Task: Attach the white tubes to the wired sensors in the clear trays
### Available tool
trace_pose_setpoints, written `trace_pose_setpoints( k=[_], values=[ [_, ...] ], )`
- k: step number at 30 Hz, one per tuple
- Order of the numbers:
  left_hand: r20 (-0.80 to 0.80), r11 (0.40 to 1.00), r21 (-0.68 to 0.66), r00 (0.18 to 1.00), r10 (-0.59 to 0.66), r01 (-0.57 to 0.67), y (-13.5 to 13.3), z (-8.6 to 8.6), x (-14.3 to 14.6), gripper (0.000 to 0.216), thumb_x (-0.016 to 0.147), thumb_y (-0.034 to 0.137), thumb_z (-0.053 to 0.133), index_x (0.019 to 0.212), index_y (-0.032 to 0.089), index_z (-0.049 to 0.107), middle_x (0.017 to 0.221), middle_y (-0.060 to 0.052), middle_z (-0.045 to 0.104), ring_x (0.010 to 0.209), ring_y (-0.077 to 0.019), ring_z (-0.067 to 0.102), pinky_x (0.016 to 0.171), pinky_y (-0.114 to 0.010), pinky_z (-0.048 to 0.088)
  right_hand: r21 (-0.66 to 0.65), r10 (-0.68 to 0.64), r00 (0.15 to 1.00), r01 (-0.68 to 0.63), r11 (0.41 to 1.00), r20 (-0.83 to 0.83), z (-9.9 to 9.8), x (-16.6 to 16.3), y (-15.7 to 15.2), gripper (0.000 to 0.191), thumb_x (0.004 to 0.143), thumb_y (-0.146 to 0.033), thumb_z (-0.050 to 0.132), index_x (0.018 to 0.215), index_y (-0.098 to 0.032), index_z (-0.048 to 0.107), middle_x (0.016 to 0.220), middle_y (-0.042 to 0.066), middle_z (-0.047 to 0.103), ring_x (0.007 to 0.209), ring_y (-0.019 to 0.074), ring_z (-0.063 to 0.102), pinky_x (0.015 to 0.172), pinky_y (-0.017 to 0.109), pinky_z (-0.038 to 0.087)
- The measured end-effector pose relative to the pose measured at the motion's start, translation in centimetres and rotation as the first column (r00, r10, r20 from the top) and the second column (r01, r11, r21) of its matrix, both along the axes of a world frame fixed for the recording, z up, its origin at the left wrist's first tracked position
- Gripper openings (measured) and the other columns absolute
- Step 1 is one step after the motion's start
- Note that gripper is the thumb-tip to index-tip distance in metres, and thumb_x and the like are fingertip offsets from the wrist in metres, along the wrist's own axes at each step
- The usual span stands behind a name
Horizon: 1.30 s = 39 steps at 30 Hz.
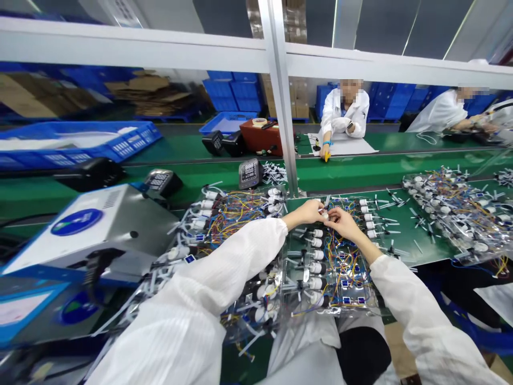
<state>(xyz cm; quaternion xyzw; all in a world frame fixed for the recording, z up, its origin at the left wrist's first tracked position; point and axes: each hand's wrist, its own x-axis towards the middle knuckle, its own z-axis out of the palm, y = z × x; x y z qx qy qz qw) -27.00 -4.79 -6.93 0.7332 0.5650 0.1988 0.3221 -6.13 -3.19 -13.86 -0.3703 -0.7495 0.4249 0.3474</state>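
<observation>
My left hand (308, 213) and my right hand (343, 223) meet above a clear plastic tray (289, 291). Their fingertips are closed together on a small white cylindrical pump (325, 215), partly hidden by the fingers. In the tray, white pumps (317, 268) with pale tubes lie in a column on the left, and more pumps (368, 225) on the right. Between them run yellow, red and blue wires (333, 251) and small blue circuit boards (345, 284).
Another filled tray (236, 211) is at left, with wired parts (460, 214) at far right. Loose black-and-white tube pieces (425, 222) lie between. A grey machine (100, 230) stands left. A metal post (282, 96) rises ahead; beyond it a co-worker (345, 115) sits opposite.
</observation>
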Motion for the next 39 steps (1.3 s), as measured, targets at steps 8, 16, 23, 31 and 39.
trace_pose_setpoints(
  k=[8,16,23,31,39],
  values=[
    [0.141,0.994,-0.107,0.989,0.036,-0.021,-0.7,1.3,-0.4,0.024,0.077,0.024,0.083,0.091,0.012,0.067,0.072,-0.001,0.069,0.065,-0.0143,0.066,0.065,-0.024,0.054,0.166,-0.035,0.995,0.019,0.986,0.095,0.5,-1.4,-1.0,0.023,0.086,-0.034,0.075,0.106,-0.022,0.070,0.094,0.003,0.073,0.081,0.0194,0.062,0.078,0.033,0.050],
    [0.086,0.938,0.156,0.951,0.298,-0.309,-1.3,4.9,-1.0,0.050,0.080,0.034,0.081,0.121,0.011,0.063,0.115,-0.014,0.071,0.087,-0.0199,0.069,0.080,-0.031,0.057,0.343,-0.033,0.963,-0.062,0.937,0.266,0.9,-2.0,-1.1,0.027,0.092,-0.021,0.070,0.119,-0.020,0.071,0.116,0.011,0.068,0.109,0.0259,0.063,0.102,0.041,0.050],
    [-0.369,0.978,0.207,0.927,0.071,0.008,-1.8,8.5,2.4,0.029,0.101,0.026,0.049,0.104,0.015,0.076,0.107,-0.012,0.077,0.098,-0.0216,0.073,0.094,-0.030,0.055,0.381,-0.025,0.762,-0.294,0.877,0.647,3.0,-4.3,-2.1,0.030,0.090,-0.012,0.067,0.119,-0.013,0.072,0.112,0.016,0.076,0.111,0.0283,0.069,0.103,0.038,0.049],
    [-0.643,0.996,-0.045,0.765,0.031,-0.078,-0.7,1.9,2.8,0.038,0.097,0.035,0.059,0.112,0.006,0.077,0.116,-0.030,0.074,0.108,-0.0385,0.075,0.094,-0.044,0.059,0.384,0.068,0.844,-0.312,0.869,0.532,9.4,4.5,-3.0,0.020,0.099,-0.034,0.065,0.110,-0.021,0.076,0.109,0.008,0.078,0.104,0.0217,0.072,0.097,0.034,0.053],
    [-0.597,0.996,-0.023,0.800,0.056,-0.087,-0.9,0.7,2.1,0.045,0.097,0.049,0.056,0.105,0.011,0.077,0.113,-0.025,0.075,0.107,-0.0395,0.074,0.092,-0.045,0.059,0.218,-0.621,0.590,0.611,0.761,0.515,8.6,20.7,11.9,0.025,0.094,-0.025,0.057,0.102,-0.013,0.077,0.093,0.013,0.081,0.077,0.0221,0.074,0.072,0.030,0.055]
  ],
)
